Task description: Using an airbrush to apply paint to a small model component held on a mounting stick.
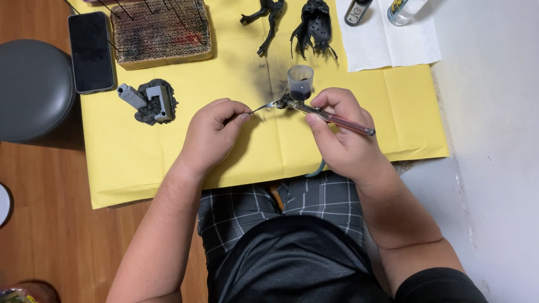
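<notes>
Over the yellow paper (pixel 140 163) on the worktop, right hand (pixel 342 137) grips an airbrush (pixel 331 116) with its cup upright; left hand (pixel 213 134) pinches a thin needle (pixel 259 108) at its nozzle. Two small bottles (pixel 382 10), one dark and one clear, stand on white tissue (pixel 387 47) at top right.

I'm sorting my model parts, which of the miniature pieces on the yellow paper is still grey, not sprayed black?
The blocky base piece at the paper's left, below the cardboard block. It shows light grey parts; the two figures at the top are fully black.
</notes>
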